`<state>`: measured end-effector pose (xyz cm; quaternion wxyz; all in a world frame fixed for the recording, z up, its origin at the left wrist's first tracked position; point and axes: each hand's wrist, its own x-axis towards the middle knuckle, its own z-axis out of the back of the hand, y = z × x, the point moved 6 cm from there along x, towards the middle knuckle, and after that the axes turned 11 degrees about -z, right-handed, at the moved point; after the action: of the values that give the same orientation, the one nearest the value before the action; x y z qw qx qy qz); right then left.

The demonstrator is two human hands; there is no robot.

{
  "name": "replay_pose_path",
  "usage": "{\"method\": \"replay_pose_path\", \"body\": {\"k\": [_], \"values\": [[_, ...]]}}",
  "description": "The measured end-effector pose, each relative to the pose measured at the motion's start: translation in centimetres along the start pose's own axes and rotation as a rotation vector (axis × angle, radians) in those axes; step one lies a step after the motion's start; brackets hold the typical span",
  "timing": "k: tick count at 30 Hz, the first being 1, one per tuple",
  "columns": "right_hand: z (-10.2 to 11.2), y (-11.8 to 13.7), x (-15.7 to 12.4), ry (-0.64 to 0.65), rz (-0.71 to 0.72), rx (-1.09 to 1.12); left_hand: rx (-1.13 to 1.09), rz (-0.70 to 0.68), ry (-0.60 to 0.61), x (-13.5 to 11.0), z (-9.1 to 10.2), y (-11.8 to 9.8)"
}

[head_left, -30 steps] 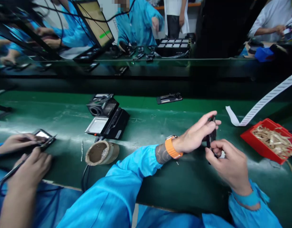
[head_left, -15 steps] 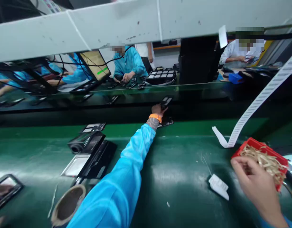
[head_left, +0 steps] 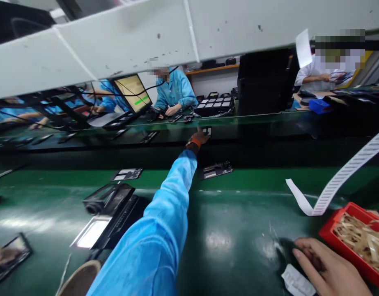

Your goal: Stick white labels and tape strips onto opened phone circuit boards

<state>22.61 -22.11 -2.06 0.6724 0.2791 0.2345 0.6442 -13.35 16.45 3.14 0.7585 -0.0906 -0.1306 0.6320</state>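
Note:
My left hand (head_left: 202, 136), with an orange band at the wrist, reaches far forward over the dark belt. Its thumb and a finger are apart at the near left edge of a flat phone part (head_left: 207, 130); whether they still touch it is hard to make out. At the lower right is my right hand (head_left: 331, 263), fingers loosely bent and thumb apart, with nothing visible in it. Beside its thumb lies a small white printed packet (head_left: 297, 281). Just right of it stands a red bin (head_left: 327, 230) of tan strips. Another phone part (head_left: 217, 170) rests below my left wrist.
A black device with a lens (head_left: 107, 199) and a lit white panel (head_left: 93, 232) stand left of my sleeve. A label strip (head_left: 337, 187) hangs at right. Another person's hand (head_left: 1, 257) is on a phone frame (head_left: 21, 246). A grey beam (head_left: 130, 41) crosses above.
My left hand has moved farther over the belt, and the phone part has gone from tilted in the fingers to lying flat there. My right hand has shifted from the red bin toward the packet.

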Motion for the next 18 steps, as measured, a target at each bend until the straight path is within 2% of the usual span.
{"method": "replay_pose_path", "body": {"k": [3,5,7,9,12,15,17,18], "values": [[-0.2,0.8,-0.2,-0.009,0.044,0.025,-0.040,-0.099,0.105,-4.7,-2.3,-0.9],[-0.2,1.7,-0.1,-0.036,0.079,0.036,-0.072,-0.187,0.202,-7.8,-4.4,-2.4],[-0.3,2.5,0.0,-0.056,0.099,0.035,-0.082,-0.240,0.270,-9.9,-5.9,-4.0],[-0.6,3.2,0.1,-0.050,0.100,0.033,-0.087,-0.261,0.315,-11.0,-6.3,-5.5],[-1.2,3.5,0.0,-0.011,0.028,0.093,-0.099,-0.281,0.324,-12.6,-5.3,-8.0],[-2.2,3.3,-0.2,-0.016,-0.123,0.381,-0.134,-0.362,0.260,-16.9,-4.8,-12.8],[-3.1,3.3,-0.4,-0.074,-0.194,0.633,-0.215,-0.475,0.241,-21.4,-5.6,-17.0],[-3.5,3.3,-0.4,-0.107,-0.211,0.727,-0.334,-0.531,0.198,-23.7,-5.9,-19.0]]}}
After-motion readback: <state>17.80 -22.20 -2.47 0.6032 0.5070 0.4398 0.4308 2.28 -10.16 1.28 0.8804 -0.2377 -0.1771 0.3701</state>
